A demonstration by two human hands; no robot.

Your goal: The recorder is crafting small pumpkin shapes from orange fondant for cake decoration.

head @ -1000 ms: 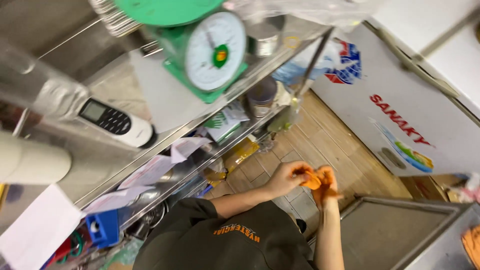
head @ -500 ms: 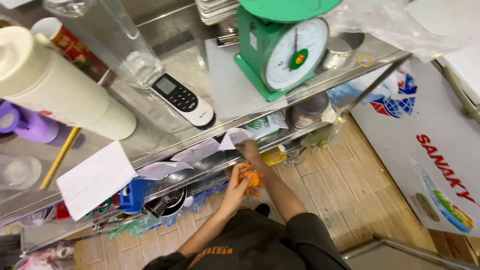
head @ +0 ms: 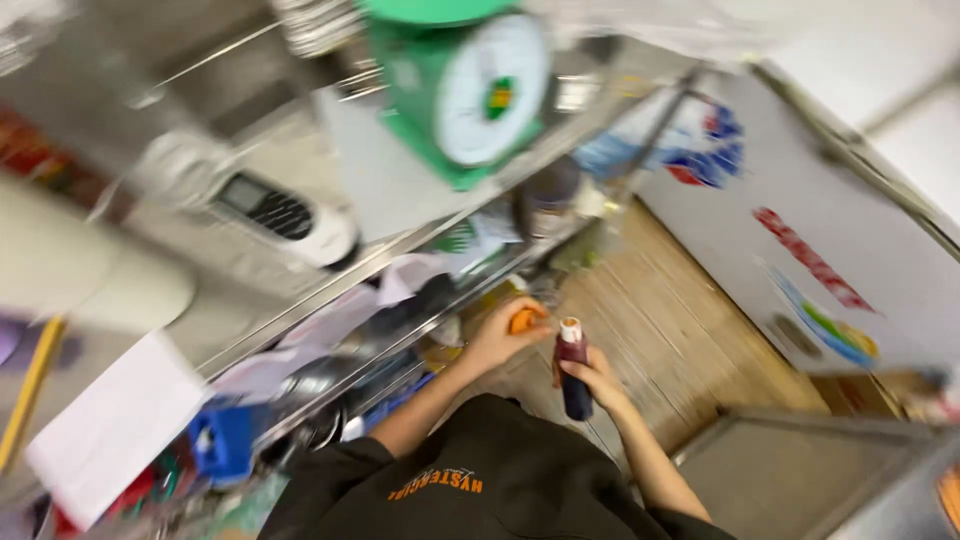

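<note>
Bottle [head: 574, 378], dark with a pale neck, stands uncapped at six o'clock of the view, so the opening step appears done and any pouring or recapping is left. Right hand [head: 597, 379] has its fingers closed round the bottle's body; left hand [head: 497, 338], at its ten o'clock, has fingers curled shut on the orange cap [head: 524, 319]. Beyond, at twelve o'clock, a green scale [head: 462, 85] stands on a steel shelf [head: 390, 245].

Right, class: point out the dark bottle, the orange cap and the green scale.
dark bottle [head: 575, 385]: head view, on its dark body.
orange cap [head: 524, 320]: head view, on its top.
green scale [head: 490, 95]: head view, on its dial.
</note>
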